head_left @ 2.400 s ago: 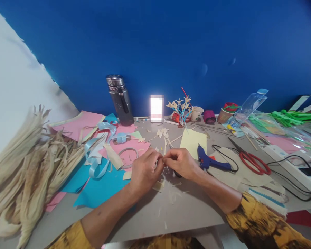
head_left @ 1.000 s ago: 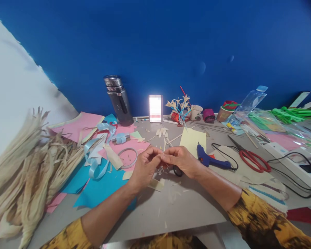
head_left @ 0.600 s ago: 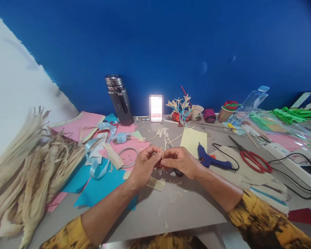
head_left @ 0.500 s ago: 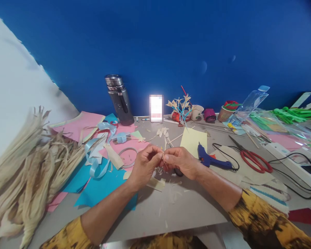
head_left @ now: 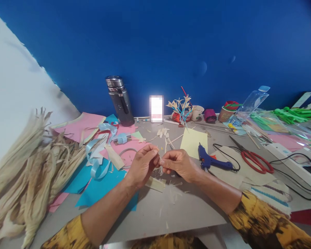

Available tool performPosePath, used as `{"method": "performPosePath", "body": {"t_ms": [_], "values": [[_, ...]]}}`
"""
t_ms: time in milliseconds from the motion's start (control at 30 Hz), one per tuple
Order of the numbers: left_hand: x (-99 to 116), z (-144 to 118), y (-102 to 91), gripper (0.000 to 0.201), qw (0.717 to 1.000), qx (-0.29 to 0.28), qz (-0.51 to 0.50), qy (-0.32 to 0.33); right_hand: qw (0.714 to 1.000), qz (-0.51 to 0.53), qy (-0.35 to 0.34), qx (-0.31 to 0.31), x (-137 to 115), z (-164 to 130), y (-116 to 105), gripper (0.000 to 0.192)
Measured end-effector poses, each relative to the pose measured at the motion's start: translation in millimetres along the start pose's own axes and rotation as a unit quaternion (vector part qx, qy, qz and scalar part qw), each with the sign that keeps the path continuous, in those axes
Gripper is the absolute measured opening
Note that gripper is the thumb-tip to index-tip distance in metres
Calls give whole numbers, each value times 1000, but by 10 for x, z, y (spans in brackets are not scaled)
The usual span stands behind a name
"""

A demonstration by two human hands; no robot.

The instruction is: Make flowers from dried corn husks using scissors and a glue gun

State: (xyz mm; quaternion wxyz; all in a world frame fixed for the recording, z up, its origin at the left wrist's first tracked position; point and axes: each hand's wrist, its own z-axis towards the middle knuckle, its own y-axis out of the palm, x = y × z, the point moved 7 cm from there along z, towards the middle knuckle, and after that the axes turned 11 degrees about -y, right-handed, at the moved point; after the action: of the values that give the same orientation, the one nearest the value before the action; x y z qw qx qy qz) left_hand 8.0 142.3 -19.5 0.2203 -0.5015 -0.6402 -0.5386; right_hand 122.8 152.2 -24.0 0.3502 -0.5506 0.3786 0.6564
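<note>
Against a deep blue wall (head_left: 134, 41) stands a grey table (head_left: 191, 216) strewn with pale scraps (head_left: 156, 184), dried husks (head_left: 37, 173) heaped at the left and red-handled scissors (head_left: 256, 162) lying at the right. Above its middle, the left hand (head_left: 143, 166) and right hand (head_left: 183, 165) face each other, thumbs and forefingers pinched nearly closed on a tiny piece (head_left: 160, 159); it looks thin and pale, mostly covered by the fingertips, its full shape hidden.

The left hand (head_left: 144, 166) and right hand (head_left: 180, 165) have drawn slightly apart.
</note>
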Motion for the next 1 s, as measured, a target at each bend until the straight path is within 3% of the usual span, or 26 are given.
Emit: {"method": "performPosePath", "body": {"t_ms": [267, 600, 767, 1000], "values": [[12, 20, 2, 31, 996, -56, 73, -17, 1000, 27, 4, -10, -2, 13, -25, 45], [46, 0, 4, 31, 999, -48, 0, 4, 1000, -16, -10, -16, -42, -3, -5, 43], [91, -20, 4, 32, 998, -46, 51, 13, 999, 2, -26, -37, -130, 1, -18, 41], [63, -12, 20, 32, 991, -21, 122, 41, 999, 4, 5, -34, -110, 9, -3, 43]]}}
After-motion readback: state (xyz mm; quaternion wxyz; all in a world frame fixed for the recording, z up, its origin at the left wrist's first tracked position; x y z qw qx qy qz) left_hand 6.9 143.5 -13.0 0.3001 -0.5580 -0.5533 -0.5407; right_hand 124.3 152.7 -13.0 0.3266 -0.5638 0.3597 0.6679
